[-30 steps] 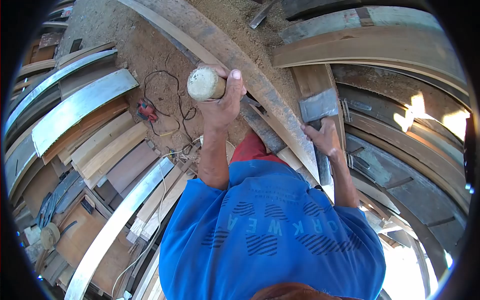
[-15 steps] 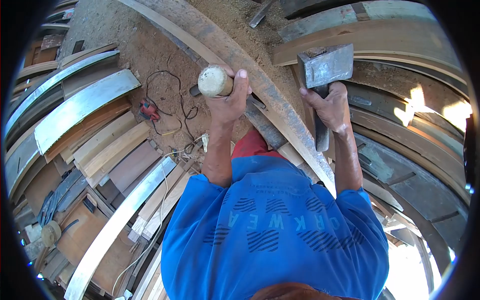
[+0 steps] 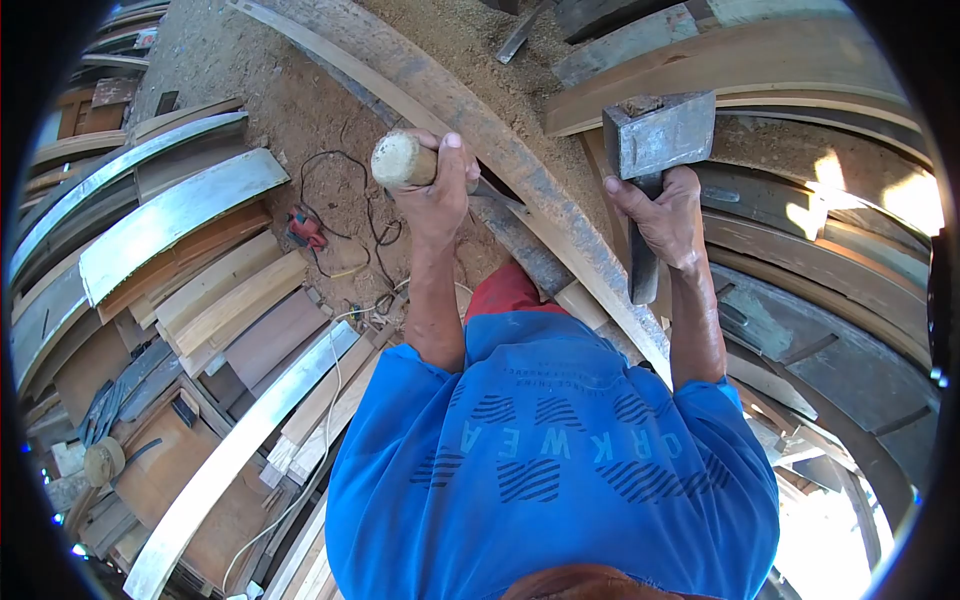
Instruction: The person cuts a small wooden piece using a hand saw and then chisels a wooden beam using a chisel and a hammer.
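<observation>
My left hand (image 3: 438, 205) is closed around a thick, pale, round-ended wooden handle (image 3: 400, 161). Past the fingers, a dark metal part of this tool points toward a long curved timber (image 3: 505, 150); its tip cannot be made out. In my right hand (image 3: 668, 222) is a hammer, its blocky grey metal head (image 3: 660, 136) raised above the fist and its dark handle hanging below. The head is apart from the wooden handle and seems to be above the timber's right side.
A red power tool (image 3: 305, 229) with a dark cord lies on the sandy ground (image 3: 300, 110). Stacked boards (image 3: 235, 290) fill the left, with a pale cable (image 3: 335, 400) across them. More curved planks (image 3: 740, 60) stand at the right.
The hammer has risen from low beside the timber to a raised position, its head now upright. My left hand moved right, then back left, with the wooden handle.
</observation>
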Available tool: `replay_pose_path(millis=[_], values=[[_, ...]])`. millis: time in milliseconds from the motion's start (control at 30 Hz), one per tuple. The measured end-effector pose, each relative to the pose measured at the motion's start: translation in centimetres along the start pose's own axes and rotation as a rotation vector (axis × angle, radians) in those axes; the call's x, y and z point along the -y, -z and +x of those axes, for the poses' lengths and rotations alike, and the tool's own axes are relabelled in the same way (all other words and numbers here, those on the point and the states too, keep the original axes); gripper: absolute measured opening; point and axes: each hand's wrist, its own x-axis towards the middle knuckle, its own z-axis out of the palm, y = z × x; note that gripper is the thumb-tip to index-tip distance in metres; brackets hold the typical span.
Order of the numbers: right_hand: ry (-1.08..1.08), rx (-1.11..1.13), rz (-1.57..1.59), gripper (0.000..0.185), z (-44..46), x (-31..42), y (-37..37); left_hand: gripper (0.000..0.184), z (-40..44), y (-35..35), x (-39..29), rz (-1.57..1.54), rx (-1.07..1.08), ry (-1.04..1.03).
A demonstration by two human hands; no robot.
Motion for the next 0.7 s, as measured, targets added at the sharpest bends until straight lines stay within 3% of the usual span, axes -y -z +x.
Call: replay_pose_path(millis=[700], values=[[0.05, 0.007, 0.028, 0.022, -0.9, -0.4, 1.7, 0.019, 0.0, -0.3, 0.0, 0.066, 0.02, -0.046]])
